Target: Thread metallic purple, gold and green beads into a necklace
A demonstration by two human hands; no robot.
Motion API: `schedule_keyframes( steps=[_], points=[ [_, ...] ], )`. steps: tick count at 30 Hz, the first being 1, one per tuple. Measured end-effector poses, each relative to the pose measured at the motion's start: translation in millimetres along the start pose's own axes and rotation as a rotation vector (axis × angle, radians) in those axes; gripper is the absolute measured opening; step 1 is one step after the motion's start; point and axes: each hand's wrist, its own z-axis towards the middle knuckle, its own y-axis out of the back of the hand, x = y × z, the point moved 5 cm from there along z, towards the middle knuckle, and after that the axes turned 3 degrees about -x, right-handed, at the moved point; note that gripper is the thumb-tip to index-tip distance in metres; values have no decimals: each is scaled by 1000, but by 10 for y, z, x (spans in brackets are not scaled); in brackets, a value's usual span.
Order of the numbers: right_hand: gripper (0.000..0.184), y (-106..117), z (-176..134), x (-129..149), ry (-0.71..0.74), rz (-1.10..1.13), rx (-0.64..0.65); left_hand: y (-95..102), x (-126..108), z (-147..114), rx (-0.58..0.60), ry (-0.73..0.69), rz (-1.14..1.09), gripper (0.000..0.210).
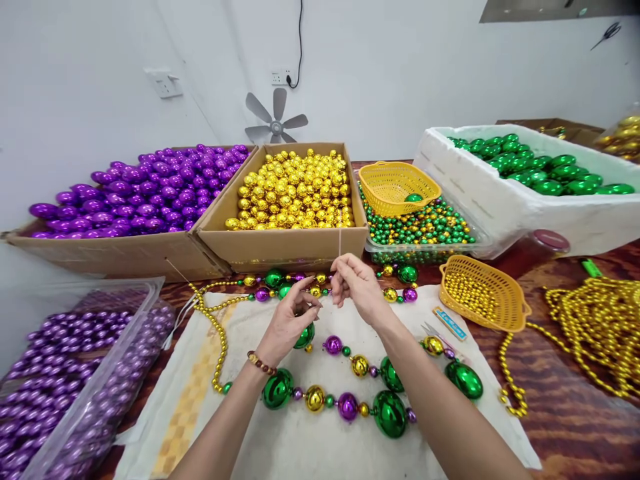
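My right hand [356, 287] is closed in a pinch on a thin pale cord [341, 240], which stands straight up from the fingertips. Just to its left, my left hand [290, 320] has bent fingers held apart, with nothing visible between them. Below both hands, a strand of green, gold and purple balls [347, 405] lies curved across a white cloth [280, 447]. Another row of coloured balls [263, 294] runs behind the hands, partly hidden by them. A string of small gold beads [223, 347] winds down the cloth's left side.
Behind stand boxes of purple balls [145, 193] and gold balls [295, 190], plus a foam box [505, 213] of green ones. Yellow baskets [515, 310] and small scissors [431, 331] are at right, near gold bead strings [600, 333]. Bagged purple beads [65, 373] lie left.
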Motion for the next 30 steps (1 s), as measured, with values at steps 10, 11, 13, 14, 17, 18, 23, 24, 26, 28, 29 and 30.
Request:
schedule_keyframes(
  steps=[10,11,13,14,17,18,23,24,26,28,29,30],
  points=[
    [21,173,-25,808,254,-6,-139,233,335,-201,-335,94,122,51],
    [23,179,-14,779,258,-84,-134,275,400,-233,-349,141,136,50],
    [25,203,1,652,247,-277,-103,370,514,-292,-354,219,163,49],
    [25,221,1,559,229,-373,-73,418,556,-316,-349,245,174,47],
    [22,294,-47,216,141,-609,68,558,632,-367,-334,295,186,44],
    [21,327,-79,99,115,-696,110,600,645,-379,-333,310,187,44],
    [18,501,-282,-425,21,-1193,230,740,581,-457,-358,332,151,46],
    [18,521,-318,-514,5,-1280,247,751,536,-485,-360,328,123,44],
    [18,533,-378,-664,-20,-1425,285,746,432,-554,-348,338,-49,42],
    [16,514,-412,-767,-29,-1529,322,714,324,-625,-328,379,-339,45],
    [16,499,-418,-796,-26,-1568,337,696,272,-655,-323,405,-484,47],
    [17,481,-420,-811,-21,-1599,349,680,223,-679,-319,430,-601,50]
  ],
)
